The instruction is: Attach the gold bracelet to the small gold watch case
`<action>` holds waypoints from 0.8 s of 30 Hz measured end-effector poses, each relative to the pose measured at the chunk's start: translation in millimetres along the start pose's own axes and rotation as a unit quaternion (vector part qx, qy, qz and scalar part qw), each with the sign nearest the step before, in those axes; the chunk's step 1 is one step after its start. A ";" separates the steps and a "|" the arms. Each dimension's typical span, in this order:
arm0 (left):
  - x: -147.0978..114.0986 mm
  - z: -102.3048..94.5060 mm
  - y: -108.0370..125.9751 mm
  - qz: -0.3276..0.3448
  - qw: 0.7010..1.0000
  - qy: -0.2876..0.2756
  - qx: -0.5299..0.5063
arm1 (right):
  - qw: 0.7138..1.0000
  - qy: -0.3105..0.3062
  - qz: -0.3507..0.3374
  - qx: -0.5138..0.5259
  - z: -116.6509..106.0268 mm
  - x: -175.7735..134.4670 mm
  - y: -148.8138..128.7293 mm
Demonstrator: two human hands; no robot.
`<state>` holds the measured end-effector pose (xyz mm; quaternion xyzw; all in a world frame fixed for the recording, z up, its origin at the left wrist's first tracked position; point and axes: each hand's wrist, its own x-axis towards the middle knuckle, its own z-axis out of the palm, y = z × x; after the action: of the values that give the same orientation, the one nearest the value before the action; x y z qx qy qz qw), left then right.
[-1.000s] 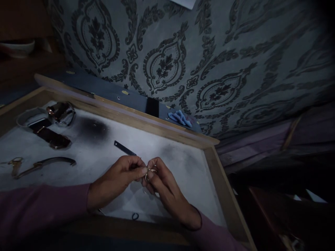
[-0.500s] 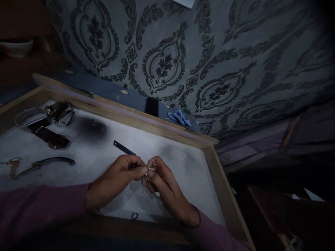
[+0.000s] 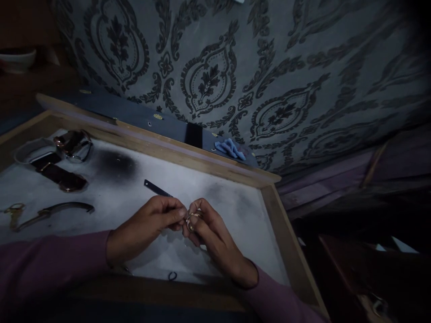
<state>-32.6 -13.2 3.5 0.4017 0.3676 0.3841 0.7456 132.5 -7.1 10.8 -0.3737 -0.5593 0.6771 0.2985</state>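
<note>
My right hand is closed, with a small gold-coloured ring-shaped piece between thumb and fingers. My left hand comes in from the left with thumb and forefinger pinched against the edge of that piece; what lies in the pinch is too small to make out. Both hands meet above the white surface of a shallow wooden-framed tray. Just behind my left fingers lies a dark flat strip with a hole near its end, its other end hidden by the hand.
Watches with dark straps lie at the tray's left, with a curved dark band and gold-coloured clasp nearer. A small black open ring is by the front wall. Beyond the wooden rim sits a crumpled blue cloth.
My left fingers have shifted slightly left, and more of the gold-coloured piece shows in my right hand. The whole view has drifted a little.
</note>
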 end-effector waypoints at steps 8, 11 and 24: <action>0.7 -0.2 2.4 -0.007 1.000 -0.005 -0.014 | 1.000 0.002 0.008 0.019 0.0 0.3 -1.6; 0.4 -1.0 2.1 -0.005 1.000 -0.005 -0.024 | 0.999 0.002 0.008 0.032 0.2 0.9 -1.3; -1.0 -2.8 6.6 0.006 1.000 0.021 0.004 | 0.995 0.020 0.033 0.093 0.6 1.7 2.3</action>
<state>-37.3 -10.7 8.5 0.3990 0.3824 0.3957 0.7334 131.1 -6.4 8.3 -0.3764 -0.4750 0.7280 0.3205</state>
